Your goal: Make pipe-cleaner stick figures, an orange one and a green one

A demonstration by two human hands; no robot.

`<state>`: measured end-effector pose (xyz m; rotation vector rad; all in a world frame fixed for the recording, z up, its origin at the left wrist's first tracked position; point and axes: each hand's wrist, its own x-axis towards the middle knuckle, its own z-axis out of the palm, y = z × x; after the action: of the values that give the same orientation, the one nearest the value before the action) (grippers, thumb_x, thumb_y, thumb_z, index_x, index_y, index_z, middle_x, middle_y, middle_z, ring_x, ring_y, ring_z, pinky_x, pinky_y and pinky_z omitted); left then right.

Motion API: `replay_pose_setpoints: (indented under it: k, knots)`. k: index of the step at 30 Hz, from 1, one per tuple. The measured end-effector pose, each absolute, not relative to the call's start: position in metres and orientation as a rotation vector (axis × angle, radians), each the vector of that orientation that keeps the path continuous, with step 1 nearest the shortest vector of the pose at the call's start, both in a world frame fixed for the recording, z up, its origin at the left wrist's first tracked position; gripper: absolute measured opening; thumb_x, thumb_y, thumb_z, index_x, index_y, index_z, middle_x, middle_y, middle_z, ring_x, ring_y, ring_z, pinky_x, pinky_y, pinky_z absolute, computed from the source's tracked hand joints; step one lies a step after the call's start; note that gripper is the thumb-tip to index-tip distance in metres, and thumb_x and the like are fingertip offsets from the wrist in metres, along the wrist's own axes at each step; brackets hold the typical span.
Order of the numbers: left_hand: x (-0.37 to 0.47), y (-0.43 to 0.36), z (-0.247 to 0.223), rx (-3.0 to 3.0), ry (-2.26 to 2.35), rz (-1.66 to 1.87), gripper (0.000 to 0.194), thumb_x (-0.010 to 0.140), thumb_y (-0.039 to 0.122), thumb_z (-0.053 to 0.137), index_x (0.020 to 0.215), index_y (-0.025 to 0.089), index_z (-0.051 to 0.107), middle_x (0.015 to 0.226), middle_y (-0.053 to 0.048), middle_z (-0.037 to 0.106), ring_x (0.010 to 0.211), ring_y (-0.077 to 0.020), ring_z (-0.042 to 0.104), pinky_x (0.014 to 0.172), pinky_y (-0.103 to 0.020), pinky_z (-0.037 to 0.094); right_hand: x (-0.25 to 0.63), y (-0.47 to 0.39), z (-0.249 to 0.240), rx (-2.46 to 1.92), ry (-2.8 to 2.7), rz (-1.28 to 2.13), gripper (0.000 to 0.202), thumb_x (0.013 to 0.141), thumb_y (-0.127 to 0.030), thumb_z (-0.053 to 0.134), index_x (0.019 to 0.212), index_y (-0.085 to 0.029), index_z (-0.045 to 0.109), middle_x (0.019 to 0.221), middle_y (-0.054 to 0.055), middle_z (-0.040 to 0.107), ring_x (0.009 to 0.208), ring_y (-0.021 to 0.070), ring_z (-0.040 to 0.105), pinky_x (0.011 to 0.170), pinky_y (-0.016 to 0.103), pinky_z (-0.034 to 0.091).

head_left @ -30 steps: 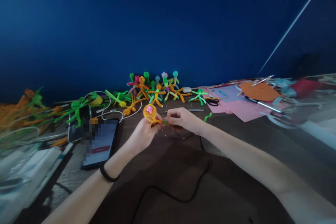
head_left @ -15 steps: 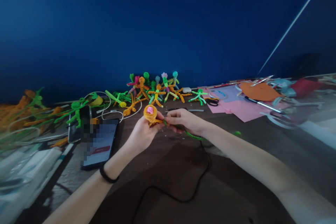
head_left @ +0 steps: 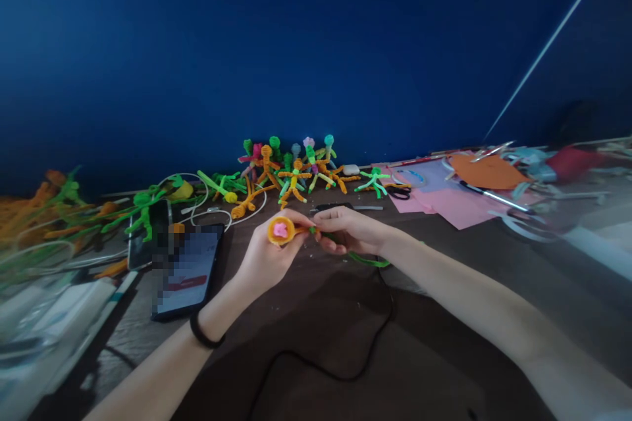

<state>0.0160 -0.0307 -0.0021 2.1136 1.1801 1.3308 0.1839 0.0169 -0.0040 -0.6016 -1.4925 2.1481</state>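
Observation:
An orange pipe-cleaner piece [head_left: 281,231], coiled round with a pink centre, sits in my left hand [head_left: 270,255], whose fingers are closed on it. Its orange stem runs right toward my right fingertips. My right hand [head_left: 348,229] pinches a green pipe cleaner [head_left: 369,262] near that stem, and the green tail curves out below the palm. Both hands meet above the dark table; the exact join between orange and green is partly hidden by fingers.
Several pipe-cleaner figures [head_left: 296,181] stand against the blue wall [head_left: 316,46]. A phone [head_left: 192,276] lies left, near white cables. Pink paper [head_left: 459,204], orange paper [head_left: 488,172] and a pen [head_left: 486,196] lie right. A black cord [head_left: 340,378] crosses the table in front.
The orange piece has tipped and dropped slightly, so its pink centre now faces me more squarely. My left hand has turned a little; my right hand stays nearly in place.

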Motion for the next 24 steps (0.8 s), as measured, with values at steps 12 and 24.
replay_pose_setpoints:
  k: [12,24]
  knots:
    - [0.020,-0.031,0.000,1.818,1.212,1.348,0.008,0.069,0.016,0.058,0.077,0.016,0.056,0.075,0.000,0.058,0.067,-0.0109,0.058,0.059,-0.021,0.050,0.183,0.020,-0.011,-0.631,-1.480,2.143,0.024,0.072,-0.034,0.060,0.068,-0.015,0.046,0.049,-0.003,0.054,0.035,0.0051,0.043,0.031,0.016,0.024]
    - [0.017,-0.027,-0.002,2.051,1.185,1.260,0.010,0.075,0.013,0.052,0.082,0.017,0.058,0.081,-0.002,0.059,0.077,-0.0129,0.056,0.073,-0.027,0.047,0.181,0.016,-0.007,-0.589,-1.480,2.230,0.013,0.079,-0.017,0.046,0.067,-0.013,0.049,0.044,-0.002,0.050,0.030,0.0036,0.037,0.029,0.015,0.021]
